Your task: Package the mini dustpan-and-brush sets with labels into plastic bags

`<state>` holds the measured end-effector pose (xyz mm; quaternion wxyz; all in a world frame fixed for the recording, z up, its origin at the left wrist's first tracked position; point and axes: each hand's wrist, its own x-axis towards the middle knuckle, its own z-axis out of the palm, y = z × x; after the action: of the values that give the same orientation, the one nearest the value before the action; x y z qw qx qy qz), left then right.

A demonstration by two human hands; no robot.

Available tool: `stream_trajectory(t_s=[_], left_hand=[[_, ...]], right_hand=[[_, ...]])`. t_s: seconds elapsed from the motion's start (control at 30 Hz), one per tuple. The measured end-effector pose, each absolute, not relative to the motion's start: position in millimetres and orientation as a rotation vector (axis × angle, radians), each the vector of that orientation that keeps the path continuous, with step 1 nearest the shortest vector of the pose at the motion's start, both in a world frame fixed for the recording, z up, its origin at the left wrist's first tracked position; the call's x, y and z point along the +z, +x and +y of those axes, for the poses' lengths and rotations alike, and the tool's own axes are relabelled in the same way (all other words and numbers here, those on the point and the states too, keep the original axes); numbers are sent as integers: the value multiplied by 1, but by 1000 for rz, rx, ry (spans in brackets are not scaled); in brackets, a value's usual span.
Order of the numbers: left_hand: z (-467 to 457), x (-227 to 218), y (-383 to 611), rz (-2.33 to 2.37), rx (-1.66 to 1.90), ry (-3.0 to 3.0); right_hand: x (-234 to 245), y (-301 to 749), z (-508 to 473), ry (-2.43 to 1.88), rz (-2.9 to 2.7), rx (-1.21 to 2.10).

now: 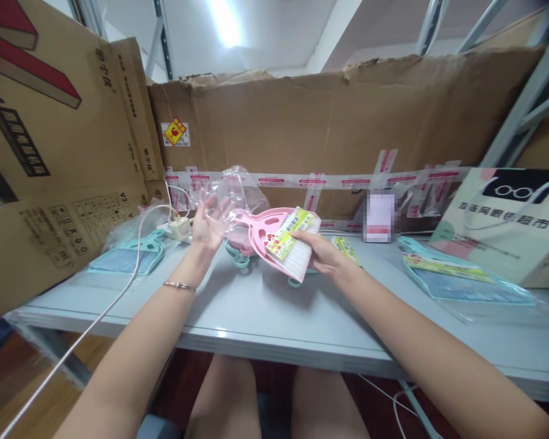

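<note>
Pink dustpan [258,238] with white brush [297,263], held above the counter [274,314] at centre view.
The right hand [324,250], at its 4 o'clock, grips the brush; the left hand [210,223], at 9, spreads its fingers by a clear bag [244,186], grip unclear. Teal dustpans [125,261] lie at 9 and 3 o'clock.

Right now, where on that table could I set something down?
Bare table shows between its front edge and the pink dustpan, and between the right hand and the rightmost blue dustpan. It's crowded behind the pink dustpan, where blue pieces show, and back left, around the plug and another blue dustpan.
</note>
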<state>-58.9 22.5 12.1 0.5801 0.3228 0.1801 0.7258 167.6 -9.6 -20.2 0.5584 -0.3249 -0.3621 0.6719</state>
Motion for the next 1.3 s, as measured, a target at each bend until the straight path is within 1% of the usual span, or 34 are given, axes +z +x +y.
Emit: stream_trajectory(t_s=[0.27, 0.43, 0.63, 0.87, 1.03, 1.13, 1.3], left_hand=[[19, -3, -38, 401, 1500, 894], [11, -8, -27, 606, 1267, 1004], [6, -12, -21, 722, 1281, 1002], [-3, -15, -8, 580, 1235, 1142], [-2, -23, -2, 520, 1234, 1209], [2, -25, -2, 580, 1286, 1114], [6, -18, -10, 707, 1252, 846]], right_hand=[[-24, 160, -11, -699, -763, 1667], [-29, 155, -9, -695, -756, 1630], [-36, 149, -5, -663, -673, 1590], [-36, 144, -9, -660, -548, 1412], [-42, 138, -12, -703, -617, 1321], [-43, 136, -14, -736, -652, 1325], [-38, 136, -18, -809, -693, 1293]])
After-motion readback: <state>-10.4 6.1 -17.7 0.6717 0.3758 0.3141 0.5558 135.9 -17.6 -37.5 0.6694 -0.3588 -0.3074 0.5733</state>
